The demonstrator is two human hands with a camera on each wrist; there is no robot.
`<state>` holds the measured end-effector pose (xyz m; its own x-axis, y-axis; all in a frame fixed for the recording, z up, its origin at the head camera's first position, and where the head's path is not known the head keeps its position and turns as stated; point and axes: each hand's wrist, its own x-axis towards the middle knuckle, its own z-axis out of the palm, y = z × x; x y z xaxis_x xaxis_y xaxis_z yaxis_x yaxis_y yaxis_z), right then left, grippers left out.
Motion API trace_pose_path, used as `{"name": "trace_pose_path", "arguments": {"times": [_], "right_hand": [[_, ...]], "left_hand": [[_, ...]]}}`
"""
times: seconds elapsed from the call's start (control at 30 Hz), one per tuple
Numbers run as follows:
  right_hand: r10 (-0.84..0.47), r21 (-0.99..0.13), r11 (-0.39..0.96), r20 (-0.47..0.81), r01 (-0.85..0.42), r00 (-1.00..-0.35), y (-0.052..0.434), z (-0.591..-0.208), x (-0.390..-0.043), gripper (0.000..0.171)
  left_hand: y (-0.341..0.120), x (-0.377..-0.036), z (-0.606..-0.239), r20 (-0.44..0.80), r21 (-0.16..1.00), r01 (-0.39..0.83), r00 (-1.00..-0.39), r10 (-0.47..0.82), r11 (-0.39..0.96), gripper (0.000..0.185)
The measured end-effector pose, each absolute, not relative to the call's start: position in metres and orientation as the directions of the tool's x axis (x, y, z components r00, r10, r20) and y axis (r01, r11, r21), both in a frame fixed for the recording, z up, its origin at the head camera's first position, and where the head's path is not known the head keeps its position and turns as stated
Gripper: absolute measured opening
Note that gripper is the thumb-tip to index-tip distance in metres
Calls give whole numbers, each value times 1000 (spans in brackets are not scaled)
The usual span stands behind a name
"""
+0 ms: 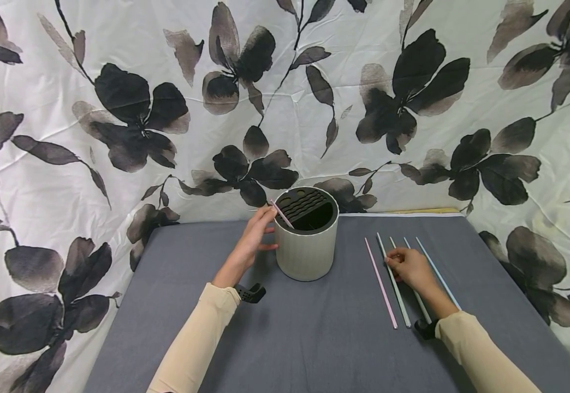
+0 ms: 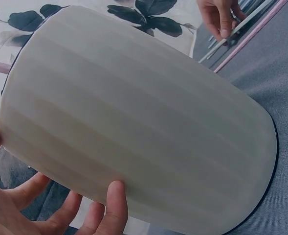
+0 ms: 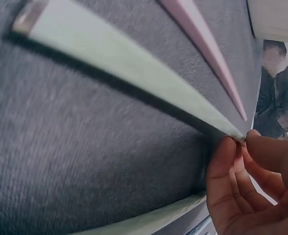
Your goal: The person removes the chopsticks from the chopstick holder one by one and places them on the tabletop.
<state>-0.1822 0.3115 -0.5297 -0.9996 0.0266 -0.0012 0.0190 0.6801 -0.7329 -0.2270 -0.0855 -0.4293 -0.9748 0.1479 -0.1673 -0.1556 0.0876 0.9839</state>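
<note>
A round off-white holder (image 1: pixel 306 254) with a dark slotted top (image 1: pixel 309 204) stands near the table's back edge. One pink chopstick (image 1: pixel 284 215) leans out of its top. My left hand (image 1: pixel 255 232) touches the holder's left side, fingers spread along the ribbed wall (image 2: pixel 139 117). To the right, my right hand (image 1: pixel 413 268) pinches a pale green chopstick (image 3: pixel 134 68) near its far end, between thumb and fingers. Beside it on the left lies another pink chopstick (image 1: pixel 381 284). A second pale green chopstick (image 1: pixel 422 307) passes partly hidden under the right hand.
A light blue chopstick (image 1: pixel 439 275) lies right of the right hand, and the tip of another bluish one (image 1: pixel 407 242) shows beyond the hand. Grey cloth covers the table (image 1: pixel 309 338). A white floral curtain (image 1: pixel 314 109) hangs right behind it.
</note>
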Motion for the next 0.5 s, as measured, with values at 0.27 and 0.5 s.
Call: {"name": "trace_pose_path", "arguments": {"times": [0.27,0.5], "right_hand": [[-18,-662,748,48,-45,-999,312,-530,-182,11],[-23,-656,753,50,-50,-998,312,-530,-184,12]], "left_hand": [[-85,-227,-430,-166,984,-155,-975,147,87,52],[-85,-227,-430,-163,984,-152,-976,146,89,51]]}}
